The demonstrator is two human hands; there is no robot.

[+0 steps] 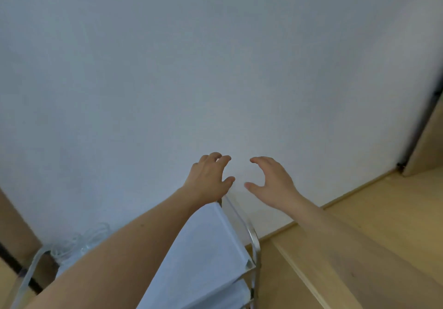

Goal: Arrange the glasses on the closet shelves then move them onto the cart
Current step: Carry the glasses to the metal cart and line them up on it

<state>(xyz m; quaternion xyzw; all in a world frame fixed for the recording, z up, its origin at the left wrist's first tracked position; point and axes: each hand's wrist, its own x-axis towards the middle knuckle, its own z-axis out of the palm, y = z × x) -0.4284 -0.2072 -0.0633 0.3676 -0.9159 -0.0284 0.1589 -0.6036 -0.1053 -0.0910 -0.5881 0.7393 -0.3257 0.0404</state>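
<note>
Before the white wall (215, 56), my left hand (208, 176) and right hand (271, 179) hover with curled fingers, holding nothing. Glasses (79, 241) sit blurred on the cart (254, 239), near left; remaining count cannot be judged.

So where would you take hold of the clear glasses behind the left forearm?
The glasses are blurred and partly hidden by the left forearm, so only roughly: grip one by its side wall, coming from above right, where the left hand hovers empty.
</note>
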